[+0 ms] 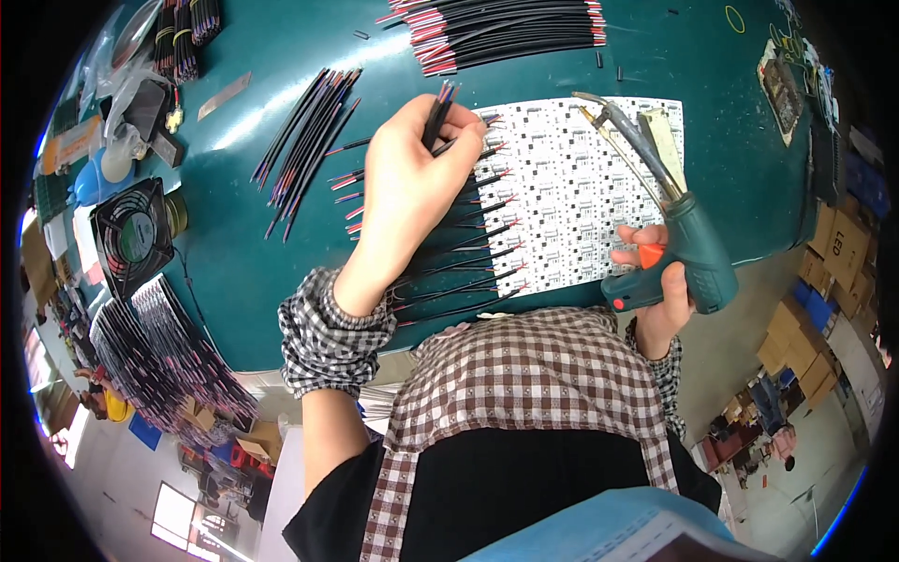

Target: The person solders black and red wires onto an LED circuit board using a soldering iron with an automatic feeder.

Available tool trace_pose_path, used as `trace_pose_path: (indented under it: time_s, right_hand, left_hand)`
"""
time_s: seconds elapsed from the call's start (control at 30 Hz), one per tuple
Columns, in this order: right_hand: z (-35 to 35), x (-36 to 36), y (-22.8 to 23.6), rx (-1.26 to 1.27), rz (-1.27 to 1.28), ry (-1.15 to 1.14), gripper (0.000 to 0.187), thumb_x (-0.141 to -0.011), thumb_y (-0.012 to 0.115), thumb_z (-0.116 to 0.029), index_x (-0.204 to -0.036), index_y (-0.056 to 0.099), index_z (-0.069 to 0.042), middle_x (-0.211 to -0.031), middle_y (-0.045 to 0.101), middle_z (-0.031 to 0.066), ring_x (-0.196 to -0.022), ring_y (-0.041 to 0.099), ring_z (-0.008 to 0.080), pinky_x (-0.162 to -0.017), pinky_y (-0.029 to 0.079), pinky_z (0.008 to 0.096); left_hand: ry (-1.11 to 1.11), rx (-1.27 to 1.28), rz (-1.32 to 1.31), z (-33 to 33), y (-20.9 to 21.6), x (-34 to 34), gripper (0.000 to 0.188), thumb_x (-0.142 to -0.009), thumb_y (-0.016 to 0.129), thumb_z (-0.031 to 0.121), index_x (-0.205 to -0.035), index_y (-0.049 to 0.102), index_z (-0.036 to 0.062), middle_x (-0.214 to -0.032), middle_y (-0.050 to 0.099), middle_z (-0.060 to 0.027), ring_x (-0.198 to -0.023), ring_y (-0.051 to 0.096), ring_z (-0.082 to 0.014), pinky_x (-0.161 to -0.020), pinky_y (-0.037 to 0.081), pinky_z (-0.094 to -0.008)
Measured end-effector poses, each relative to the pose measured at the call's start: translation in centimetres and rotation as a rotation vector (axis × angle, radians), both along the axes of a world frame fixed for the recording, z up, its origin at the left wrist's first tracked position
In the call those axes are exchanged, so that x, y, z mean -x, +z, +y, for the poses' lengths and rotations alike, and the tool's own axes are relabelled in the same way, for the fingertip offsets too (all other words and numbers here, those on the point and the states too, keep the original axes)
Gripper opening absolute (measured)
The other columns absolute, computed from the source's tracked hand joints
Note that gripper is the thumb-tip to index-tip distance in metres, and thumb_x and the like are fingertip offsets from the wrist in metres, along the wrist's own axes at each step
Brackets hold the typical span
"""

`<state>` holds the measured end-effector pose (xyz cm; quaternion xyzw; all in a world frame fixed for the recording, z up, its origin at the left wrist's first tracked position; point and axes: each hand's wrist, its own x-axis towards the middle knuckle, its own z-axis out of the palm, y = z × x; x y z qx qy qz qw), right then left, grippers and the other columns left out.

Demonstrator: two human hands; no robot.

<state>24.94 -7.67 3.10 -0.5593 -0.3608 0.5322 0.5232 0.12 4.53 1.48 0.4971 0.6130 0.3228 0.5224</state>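
Observation:
My left hand is closed around a few short black cables with coloured wire ends. Its fingertips are at the upper left corner of a white circuit board sheet, beside a cable end. My right hand grips a green soldering gun with an orange trigger. The gun's metal tip reaches up and left over the board's top edge, apart from my left fingers. Several black cables lie along the board's left edge, their bare ends on it. Whether those ends are fixed down is too small to tell.
A loose pile of cables lies left of my left hand. Behind the board is a larger row of black cables. A small black fan and cable bundles stand at the left. Tangled parts lie far right.

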Motion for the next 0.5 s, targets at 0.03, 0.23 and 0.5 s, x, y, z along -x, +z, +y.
trace_pose_path:
  time_s: [0.03,0.23,0.5]
  right_hand:
    - [0.0,-0.1,-0.1,-0.012,-0.026,0.028,0.06,-0.096,0.051,-0.034,-0.136,0.036,0.008,-0.105,0.06,0.0197,-0.097,0.065,0.0341,-0.075,0.06,0.0352]
    - [0.1,1.1,0.7,0.082,-0.076,0.091,0.061,-0.091,0.06,-0.038,-0.128,0.045,0.008,-0.109,0.058,0.0184,-0.107,0.061,0.0349,-0.079,0.059,0.0405]
    - [-0.1,1.1,1.6,0.184,-0.072,0.168,0.051,-0.089,0.064,-0.034,-0.121,0.053,0.004,-0.113,0.058,0.0166,-0.111,0.058,0.03,-0.086,0.054,0.0393]
  left_hand:
    - [0.0,-0.072,0.041,0.1,0.2,0.0,0.013,-0.079,0.066,0.01,-0.082,0.063,-0.0024,-0.068,0.064,-0.0049,-0.058,0.056,-0.0104,-0.057,0.045,-0.0257]
    - [-0.116,-0.058,0.193,1.9,-0.8,-0.7,0.016,-0.072,0.066,0.013,-0.077,0.063,-0.0014,-0.065,0.063,-0.0101,-0.058,0.06,-0.021,-0.06,0.048,-0.0318]
    - [-0.152,0.003,0.235,2.3,-1.2,-1.3,0.016,-0.068,0.067,0.014,-0.072,0.062,-0.0004,-0.062,0.062,-0.0099,-0.057,0.061,-0.023,-0.06,0.049,-0.033]
